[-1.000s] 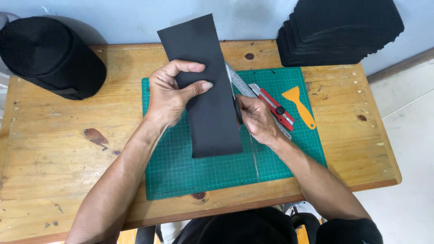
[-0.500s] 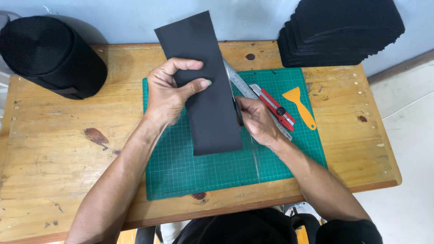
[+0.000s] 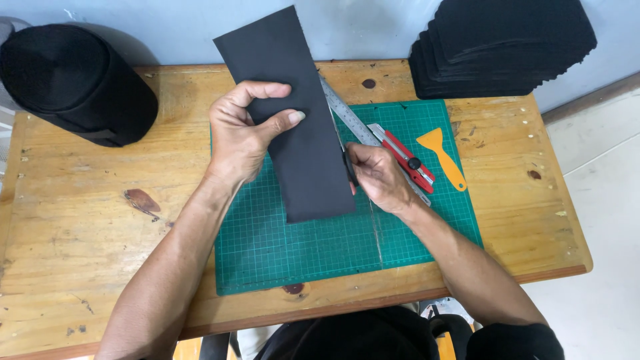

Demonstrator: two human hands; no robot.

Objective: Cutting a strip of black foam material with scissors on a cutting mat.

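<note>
- My left hand (image 3: 240, 137) pins a long black strip (image 3: 293, 113) flat on the green cutting mat (image 3: 320, 247); its fingers (image 3: 270, 90) curl over the strip's left edge and the thumb presses across its face, so it grips the strip.
- My right hand (image 3: 377, 177) sits at the strip's right edge, low down, fingers closed around something dark and slim; I cannot tell what it is.
- Over the last second the strip has slid a little toward the far side of the worktop (image 3: 87, 220) and turned slightly, its top end now reaching past the back edge toward the wall. Both hands have held their places on it.
- I judge that as a small repositioning of the strip against the steel ruler (image 3: 350, 117), which lies slanted just beside its right edge, partly hidden under my right hand.
- The red utility knife (image 3: 407, 157) and the orange scraper (image 3: 441, 155) lie untouched on the mat to the right of the ruler, as they did before.
- A black fabric roll (image 3: 73, 80) rests at the far left of the worktop, and a stack of black cut pieces (image 3: 500, 47) sits at the far right corner, both well apart from my hands.
</note>
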